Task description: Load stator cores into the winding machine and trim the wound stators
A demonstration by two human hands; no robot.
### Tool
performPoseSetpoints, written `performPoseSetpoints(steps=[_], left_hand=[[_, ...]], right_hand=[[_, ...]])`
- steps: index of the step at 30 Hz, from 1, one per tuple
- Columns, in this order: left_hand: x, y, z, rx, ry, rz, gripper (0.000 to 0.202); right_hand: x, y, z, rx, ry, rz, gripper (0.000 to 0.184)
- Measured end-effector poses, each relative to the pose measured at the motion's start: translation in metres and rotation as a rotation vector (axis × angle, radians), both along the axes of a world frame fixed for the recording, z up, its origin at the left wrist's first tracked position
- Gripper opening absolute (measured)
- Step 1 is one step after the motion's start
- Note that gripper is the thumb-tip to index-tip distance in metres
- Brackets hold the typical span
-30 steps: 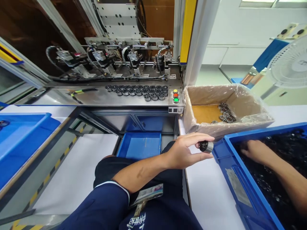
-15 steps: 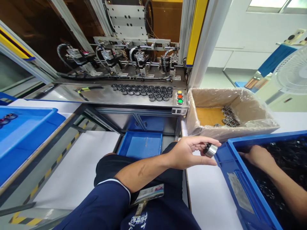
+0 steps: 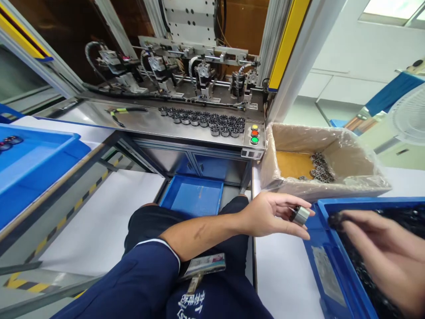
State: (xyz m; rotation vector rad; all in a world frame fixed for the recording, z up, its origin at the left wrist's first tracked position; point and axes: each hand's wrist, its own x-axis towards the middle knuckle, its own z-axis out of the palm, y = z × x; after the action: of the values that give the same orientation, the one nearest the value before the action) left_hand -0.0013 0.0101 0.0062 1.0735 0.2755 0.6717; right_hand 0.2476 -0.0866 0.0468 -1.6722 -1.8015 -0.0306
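In my left hand [image 3: 260, 216], a short silver metal ring [image 3: 302, 215] with a black toothed insert is gripped between thumb and fingers, over the right-hand white table. My right hand [image 3: 387, 252], smeared by motion, pinches a small black part [image 3: 336, 220] at the near-left rim of the blue crate [image 3: 323, 248]. Many dark parts lie in that crate, partly hidden by my right hand and forearm. The shape of the pinched part is too blurred to make out.
Ahead, rows of black-and-silver rings [image 3: 212, 120] sit on the machine's metal ledge beside cutters [image 3: 119, 113] and a button box [image 3: 254, 139]. A plastic-lined carton [image 3: 285, 184] holds several rings. Blue trays stand left [image 3: 40, 155] and below [image 3: 192, 195]. A fan [image 3: 410, 115] stands right.
My right hand has risen out of the dark parts to the crate's left rim with a black part. My left hand still holds the ring, and the view has shifted slightly.
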Motion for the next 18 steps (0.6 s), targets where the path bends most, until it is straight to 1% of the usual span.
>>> performPoseSetpoints(steps=[1, 2, 3, 4, 6, 8, 10, 14, 18], left_hand=[[0.002, -0.002, 0.001, -0.026, -0.012, -0.028, 0.081], [0.005, -0.004, 0.001, -0.051, -0.028, -0.053, 0.080], [0.007, -0.007, 0.001, -0.072, -0.042, -0.071, 0.078], [0.009, -0.009, 0.002, -0.089, -0.053, -0.080, 0.076], [0.011, -0.012, 0.002, -0.112, -0.065, -0.079, 0.073], [0.013, -0.014, 0.002, -0.118, -0.069, -0.060, 0.074], [0.014, -0.015, 0.001, -0.096, -0.067, -0.036, 0.075], [0.012, -0.014, 0.000, -0.039, -0.099, 0.022, 0.071], [0.009, -0.013, -0.001, -0.031, -0.127, 0.047, 0.069]], right_hand=[[-0.021, -0.005, 0.004, 0.022, 0.050, 0.143, 0.020], [-0.039, -0.008, 0.008, 0.054, 0.102, 0.243, 0.018], [-0.052, -0.009, 0.010, 0.069, 0.128, 0.321, 0.018], [-0.062, -0.008, 0.011, 0.089, 0.149, 0.365, 0.020], [-0.070, -0.006, 0.011, 0.130, 0.115, 0.374, 0.024], [-0.068, -0.004, 0.008, 0.185, 0.028, 0.343, 0.028], [-0.064, -0.005, 0.007, 0.218, -0.054, 0.344, 0.029], [-0.060, -0.005, 0.006, 0.214, -0.100, 0.455, 0.034], [-0.063, -0.002, 0.007, 0.260, -0.197, 0.465, 0.044]])
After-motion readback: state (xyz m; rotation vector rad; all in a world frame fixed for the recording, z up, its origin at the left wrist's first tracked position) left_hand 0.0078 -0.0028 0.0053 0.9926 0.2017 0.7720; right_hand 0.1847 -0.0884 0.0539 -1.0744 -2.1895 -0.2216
